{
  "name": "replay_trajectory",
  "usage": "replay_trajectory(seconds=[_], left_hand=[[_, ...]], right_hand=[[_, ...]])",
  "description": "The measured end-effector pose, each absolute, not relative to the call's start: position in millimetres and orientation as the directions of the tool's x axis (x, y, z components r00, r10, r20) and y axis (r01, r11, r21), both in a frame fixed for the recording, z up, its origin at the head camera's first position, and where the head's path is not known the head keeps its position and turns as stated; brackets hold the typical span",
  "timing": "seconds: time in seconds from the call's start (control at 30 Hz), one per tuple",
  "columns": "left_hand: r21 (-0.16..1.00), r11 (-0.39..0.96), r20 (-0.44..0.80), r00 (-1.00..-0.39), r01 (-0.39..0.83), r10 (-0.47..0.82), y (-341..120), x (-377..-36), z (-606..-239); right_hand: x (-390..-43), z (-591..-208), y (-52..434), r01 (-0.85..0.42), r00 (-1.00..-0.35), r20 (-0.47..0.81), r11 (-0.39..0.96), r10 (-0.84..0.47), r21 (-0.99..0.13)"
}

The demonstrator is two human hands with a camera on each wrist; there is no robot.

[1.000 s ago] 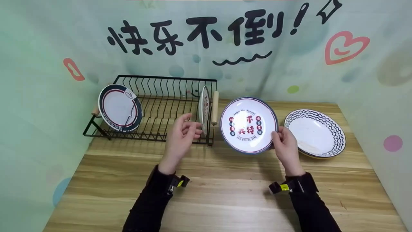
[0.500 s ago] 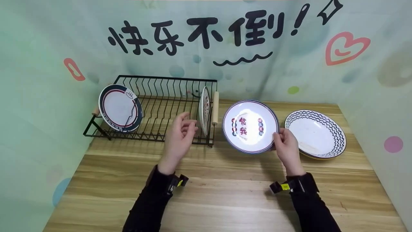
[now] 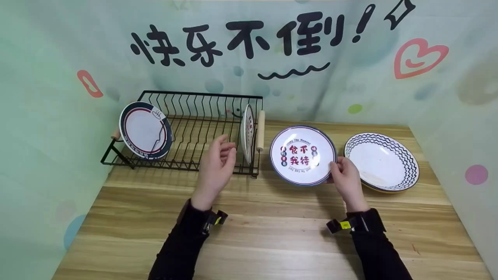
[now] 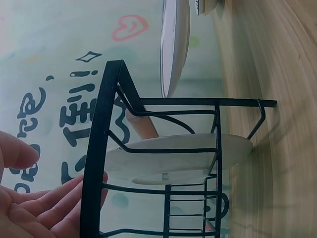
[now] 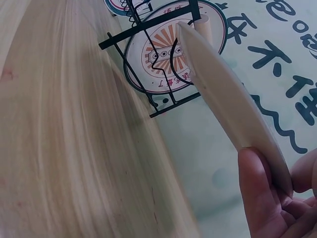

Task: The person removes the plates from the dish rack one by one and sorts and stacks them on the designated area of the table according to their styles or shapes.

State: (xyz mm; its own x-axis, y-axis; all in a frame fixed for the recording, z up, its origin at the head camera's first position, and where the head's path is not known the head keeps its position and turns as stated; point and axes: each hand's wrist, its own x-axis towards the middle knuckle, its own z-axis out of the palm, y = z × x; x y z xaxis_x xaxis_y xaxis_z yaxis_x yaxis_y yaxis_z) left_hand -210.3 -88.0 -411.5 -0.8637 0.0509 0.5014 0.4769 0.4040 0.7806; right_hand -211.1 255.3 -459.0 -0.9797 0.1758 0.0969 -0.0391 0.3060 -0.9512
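Observation:
In the head view my right hand [image 3: 347, 181] pinches the right rim of a white plate [image 3: 303, 155] with a blue edge and red characters. The right wrist view shows this plate [image 5: 233, 104] edge-on, thumb on one face and fingers on the other. It is held up off the table, tilted toward me. My left hand [image 3: 218, 167] is loosely curled and holds nothing, in front of a black wire dish rack [image 3: 202, 94]. A patterned plate [image 3: 246, 134] stands on edge in the rack's right end. Another plate [image 3: 142, 130], dark-rimmed, leans in the left end.
A white bowl [image 3: 379, 161] with a black wavy pattern sits on the wooden table [image 3: 272, 241], right of my right hand. The rack has wooden handles [image 3: 260, 130] at its ends. A printed backdrop [image 3: 295, 93] rises behind the table and along both sides.
The held plate has dropped slightly and shifted a little right, and the glare on its face has moved. My left hand has drawn back slightly to the left from the rack's right-end plate.

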Motion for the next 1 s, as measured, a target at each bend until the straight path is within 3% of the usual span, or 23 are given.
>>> replay_trajectory(seconds=[0.5, 1.0], left_hand=[[0.727, 0.486, 0.524, -0.849, 0.485, 0.066, -82.4, -211.8, -417.6], [0.718, 0.548, 0.471, -0.879, 0.429, 0.071, -80.5, -211.0, -416.5]], right_hand=[[-214.4, -465.2, 260.6, 0.02, -0.987, 0.033, 0.327, 0.155, -0.945], [-216.3, -468.9, 264.2, 0.093, -0.99, -0.055, 0.297, 0.132, -0.95]])
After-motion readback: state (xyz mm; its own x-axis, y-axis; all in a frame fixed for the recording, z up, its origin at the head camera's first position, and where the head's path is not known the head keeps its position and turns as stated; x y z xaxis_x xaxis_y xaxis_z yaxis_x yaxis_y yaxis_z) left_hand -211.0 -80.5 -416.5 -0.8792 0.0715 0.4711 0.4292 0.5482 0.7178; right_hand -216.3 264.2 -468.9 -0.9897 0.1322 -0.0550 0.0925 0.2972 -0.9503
